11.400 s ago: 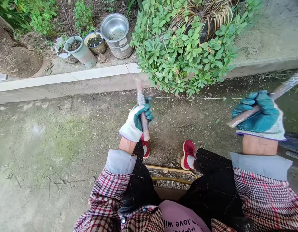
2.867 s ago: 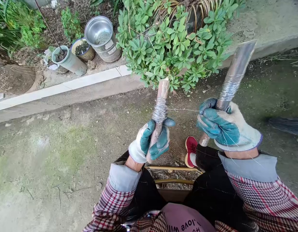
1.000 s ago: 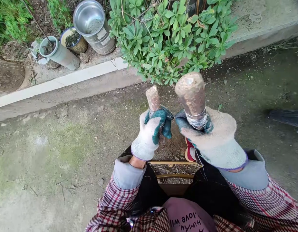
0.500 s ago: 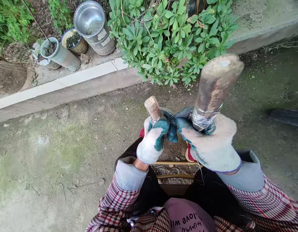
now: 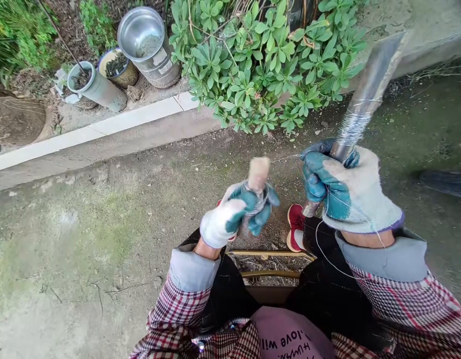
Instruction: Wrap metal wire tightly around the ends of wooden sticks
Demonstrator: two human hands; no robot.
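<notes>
My left hand [image 5: 230, 214], in a white glove with a teal coated palm, is closed around a short wooden stick [image 5: 259, 172] wound with thin wire. Its pale end points up, slightly blurred. My right hand [image 5: 344, 192], gloved alike, grips a longer, thicker wooden stick [image 5: 378, 70] that tilts up to the right. Silvery wire [image 5: 353, 127] is coiled around this stick just above the fist. A thin strand stretches between the two hands, and a loose loop of it [image 5: 325, 252] hangs below my right wrist.
Below the hands are my red shoes [image 5: 295, 224] and a yellowish metal frame [image 5: 269, 253]. Ahead, a white-tiled ledge [image 5: 133, 119] borders a leafy bush [image 5: 256, 65], a metal pot [image 5: 144, 42] and a pale planter [image 5: 97, 85]. A dark shape [image 5: 445, 182] lies at right.
My hands have moved apart, the right one going right with its stick, now tilted further over. The strand between them is drawn out, and the short stick has shifted slightly right and down.
</notes>
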